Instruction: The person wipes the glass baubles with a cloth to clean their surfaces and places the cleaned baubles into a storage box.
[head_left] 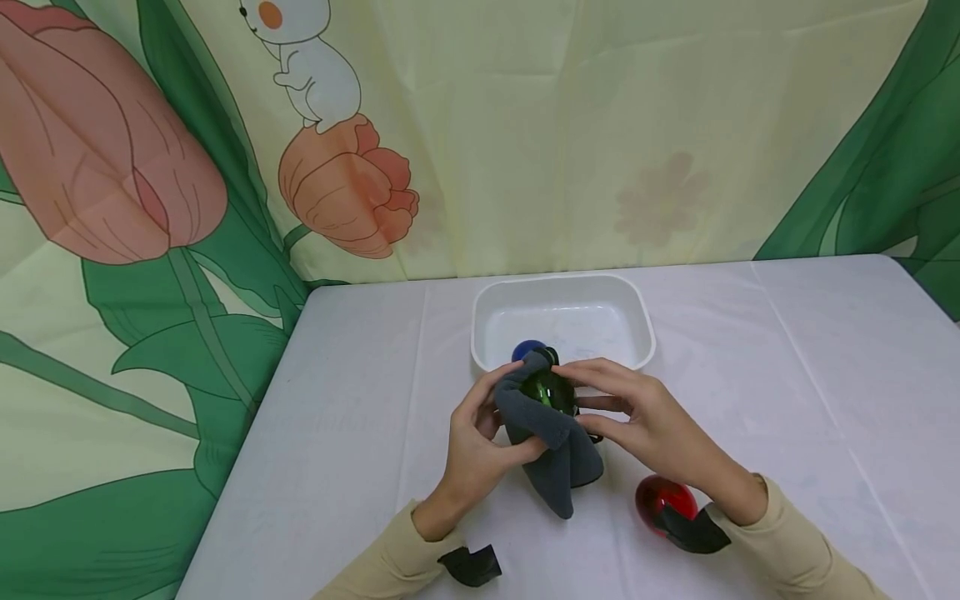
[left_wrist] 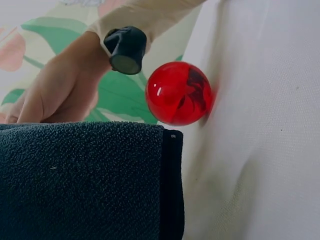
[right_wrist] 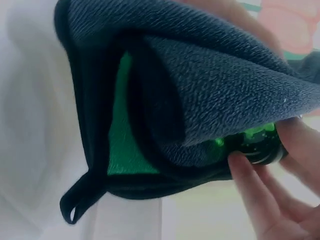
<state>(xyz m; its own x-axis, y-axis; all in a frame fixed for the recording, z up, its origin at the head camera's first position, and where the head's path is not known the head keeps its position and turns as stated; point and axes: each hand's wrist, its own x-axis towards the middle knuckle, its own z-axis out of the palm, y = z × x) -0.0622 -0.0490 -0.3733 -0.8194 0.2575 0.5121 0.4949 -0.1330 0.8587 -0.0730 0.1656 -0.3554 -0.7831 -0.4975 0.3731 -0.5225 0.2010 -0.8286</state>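
A dark grey-blue towel (head_left: 551,425) with black edging and a hanging loop is wrapped around a shiny green ball (head_left: 551,387) above the table. My left hand (head_left: 480,437) grips the towel from the left, thumb in front and fingers behind. From the right, my right hand (head_left: 637,408) holds the green ball with its fingertips and thumb, along the towel's edge. In the right wrist view, fingers (right_wrist: 255,192) lie against the green ball beside the towel's fold. Much of the ball is hidden under the towel.
A white rectangular tray (head_left: 637,321) stands behind my hands. A blue ball (head_left: 527,347) shows at its front left, partly covered by the towel. A transparent red ball (head_left: 663,500) rests on the white-covered table (head_left: 360,400) below my right wrist. A patterned curtain (head_left: 517,167) hangs behind.
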